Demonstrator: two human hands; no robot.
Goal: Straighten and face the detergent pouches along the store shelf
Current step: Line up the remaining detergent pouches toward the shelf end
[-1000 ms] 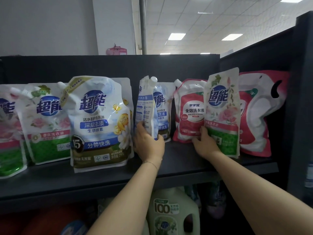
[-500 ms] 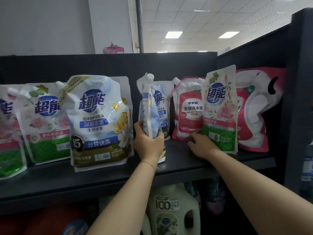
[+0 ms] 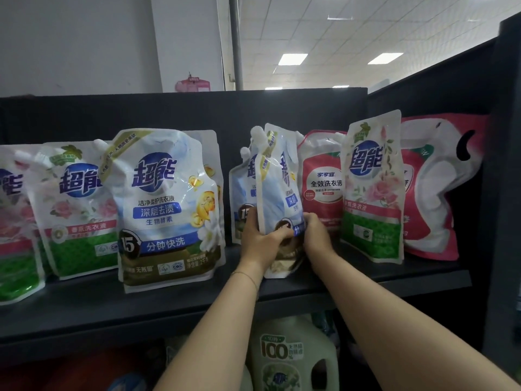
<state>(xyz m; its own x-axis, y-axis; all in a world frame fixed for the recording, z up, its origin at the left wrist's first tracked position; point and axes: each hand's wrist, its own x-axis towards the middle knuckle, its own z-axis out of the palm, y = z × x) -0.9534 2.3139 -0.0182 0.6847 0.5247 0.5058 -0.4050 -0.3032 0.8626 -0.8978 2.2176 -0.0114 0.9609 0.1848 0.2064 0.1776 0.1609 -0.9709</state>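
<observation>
**Both hands on the small blue pouch at mid-shelf**

From my station I see the left hand [image 3: 260, 239] and the right hand [image 3: 317, 235] both closed around the lower part of one small blue pouch [image 3: 279, 193]. The left hand's fingers curl round its left edge and the right hand's fingers curl round its right edge. The pouch stands upright in the middle of the dark shelf [image 3: 197, 294], forward of the row. It is turned partly sideways, so I read only a part of its printed front. Its bottom is low at the shelf board, but I cannot tell if it touches. A thin bracelet [image 3: 245, 275] lies on the left wrist.

Just behind it on the left stands a second blue pouch [image 3: 239, 193], half covered. To the right stands a red pouch [image 3: 324, 182], then a rose-and-green pouch [image 3: 372, 187] which is turned a little to the left. After that a big pink-and-white pouch [image 3: 434, 193] leans at the side wall.

To the left of the hands a large blue-and-gold pouch [image 3: 169, 204] faces forward. Beside it a green pouch with flowers [image 3: 76, 210] stands a little further back. One more pouch [image 3: 14, 235] is cut by the frame edge.

Under the shelf I see a pale green jug [image 3: 293, 356].
</observation>
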